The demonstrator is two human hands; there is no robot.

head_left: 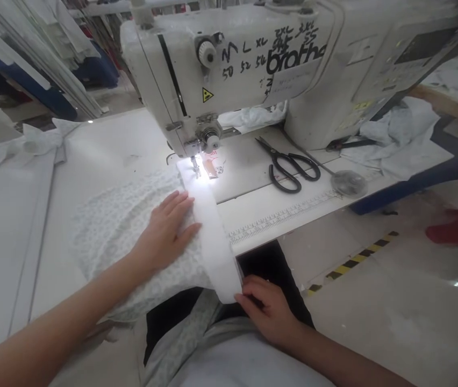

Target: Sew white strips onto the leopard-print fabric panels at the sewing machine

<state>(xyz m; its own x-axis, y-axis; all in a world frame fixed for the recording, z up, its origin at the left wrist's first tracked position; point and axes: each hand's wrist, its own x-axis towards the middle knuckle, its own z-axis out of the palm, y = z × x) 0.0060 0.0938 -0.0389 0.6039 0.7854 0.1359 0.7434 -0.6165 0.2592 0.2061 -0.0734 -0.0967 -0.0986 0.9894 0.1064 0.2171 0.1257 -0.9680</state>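
Note:
My left hand (167, 228) lies flat with fingers stretched out on a white patterned fabric (112, 226) on the sewing table. A plain white strip (213, 231) runs along the fabric's right edge up to the presser foot (195, 167) of the white sewing machine (229, 70), lit by the machine's lamp. At the table's front edge my right hand (267, 309) pinches the near end of that strip, where it hangs off the table towards my lap.
Black scissors (289, 166) lie on the machine bed to the right of the needle. A ruler strip (281, 217) is marked along the table edge. Crumpled white cloth (402, 140) sits at the far right. Floor with yellow-black tape (358, 260) lies right.

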